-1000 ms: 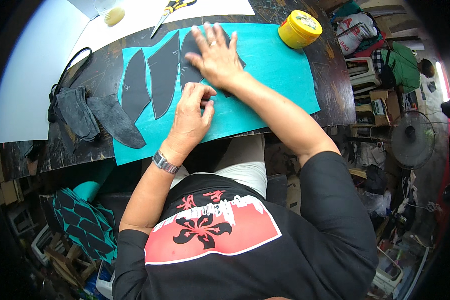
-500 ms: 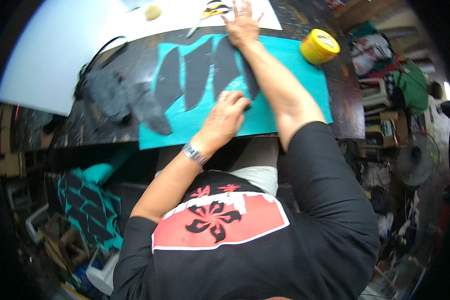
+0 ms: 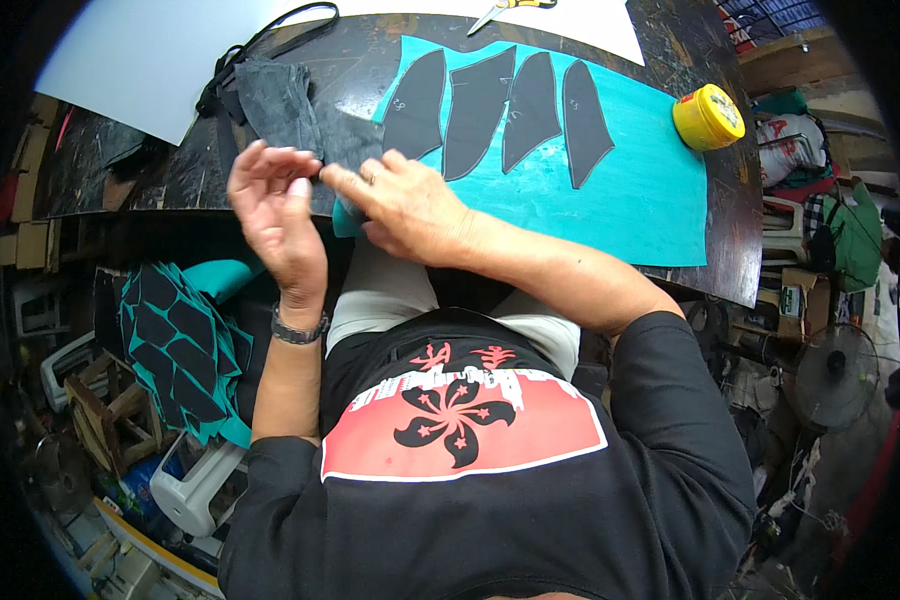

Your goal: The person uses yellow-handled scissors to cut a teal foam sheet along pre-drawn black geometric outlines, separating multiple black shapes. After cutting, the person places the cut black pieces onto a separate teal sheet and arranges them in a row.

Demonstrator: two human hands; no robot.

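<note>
My left hand (image 3: pixel 280 215) is raised off the table's near edge, palm turned up and fingers loosely curved. Beside it, my right hand (image 3: pixel 410 205) points its index finger left, close to the left fingertips; its lower fingers are partly hidden. I cannot make out anything held between the two. Just beyond them lies a dark grey limp piece of material (image 3: pixel 280 105), reaching onto a teal sheet (image 3: pixel 630 180). Several black curved cut pieces (image 3: pixel 535 110) lie side by side on that sheet, with pale marks and edge lines.
A yellow tub (image 3: pixel 708 117) stands at the sheet's right edge. Scissors (image 3: pixel 500 12) with yellow-black handles lie at the far side by a white sheet (image 3: pixel 595 25). Left below the table hang teal sheets with black pieces (image 3: pixel 175 335). A fan (image 3: pixel 835 375) stands at right.
My right hand has come back from the far side to the near left. The left hand has lifted off the sheet, moved left and turned palm up. The view has shifted.
</note>
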